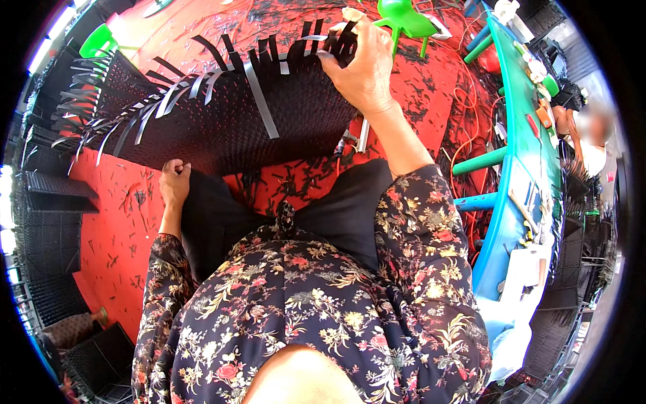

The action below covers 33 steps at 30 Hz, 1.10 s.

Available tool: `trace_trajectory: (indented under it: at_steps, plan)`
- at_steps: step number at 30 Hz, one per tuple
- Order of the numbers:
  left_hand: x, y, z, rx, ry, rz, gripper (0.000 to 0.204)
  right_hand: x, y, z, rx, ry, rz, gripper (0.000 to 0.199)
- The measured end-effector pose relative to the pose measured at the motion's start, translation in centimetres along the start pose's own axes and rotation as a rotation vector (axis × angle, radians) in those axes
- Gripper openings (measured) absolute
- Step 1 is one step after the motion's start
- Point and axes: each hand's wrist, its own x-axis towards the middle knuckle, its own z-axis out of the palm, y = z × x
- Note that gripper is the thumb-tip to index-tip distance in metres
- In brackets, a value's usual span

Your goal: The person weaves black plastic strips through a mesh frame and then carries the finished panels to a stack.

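A large black woven plastic panel [222,128] leans in front of my knees, with loose black and grey strip ends standing out along its upper edge. At that edge's right end, my right hand [363,64] is closed, its thumb and fingers pinching black strips [343,44]. One long grey strip [261,101] hangs down the panel's face. My left hand [175,180] is curled closed by the panel's lower left edge, beside my left knee; whether anything is in its fingers is hidden. More strip ends [81,111] fringe the panel's far left side.
Black strip offcuts litter the red floor covering [121,236]. A green and blue table [501,188] with tools and bags runs along the right. Green plastic chairs [407,20] stand beyond the panel. Black woven furniture [50,229] lines the left. A person [585,138] sits past the table.
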Motion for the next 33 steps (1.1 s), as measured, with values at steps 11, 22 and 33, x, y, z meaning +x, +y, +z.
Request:
trace_trajectory:
  at_steps: [11,22,33]
  plan:
    - [0.2,-0.6,0.5,-0.030,0.007,0.021,0.023,0.6,-1.7,-0.6,-0.122,-0.074,0.090,0.085]
    - [-2.2,16.3,-1.1,-0.231,-0.259,0.733,0.057,0.4,-1.4,-0.2,-0.098,-0.080,0.144,0.086]
    - [1.5,24.4,-0.2,-0.243,-0.293,0.660,0.084,1.4,-2.1,0.1,-0.100,-0.076,0.132,0.083]
